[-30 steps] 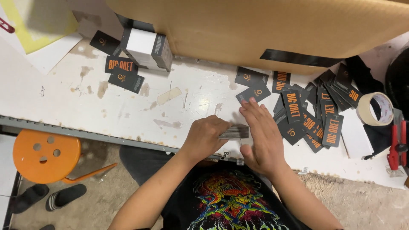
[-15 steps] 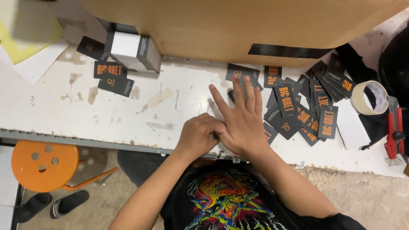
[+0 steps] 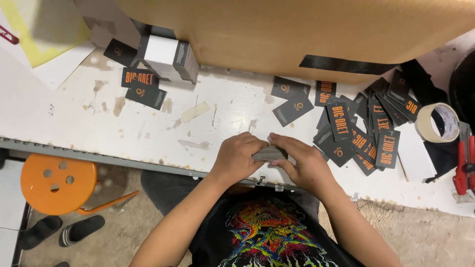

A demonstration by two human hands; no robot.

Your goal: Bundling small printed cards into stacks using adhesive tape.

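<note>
two loose black cards point(image 3: 141, 88) sit far left by a white box point(image 3: 166, 58). at the table point(image 3: 74, 128) edge, left hand point(image 3: 238, 158) and right hand point(image 3: 306, 163) are both curled closed around a squared stack of cards point(image 3: 269, 154). i'd keep even pressure on the ends and tap the edges flush so nothing slides out. messy card pile point(image 3: 363, 131) and tape roll point(image 3: 438, 122) on the right.

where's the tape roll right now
In the head view the tape roll lies at the table's far right, between the scattered dark cards and a red tool.
</note>
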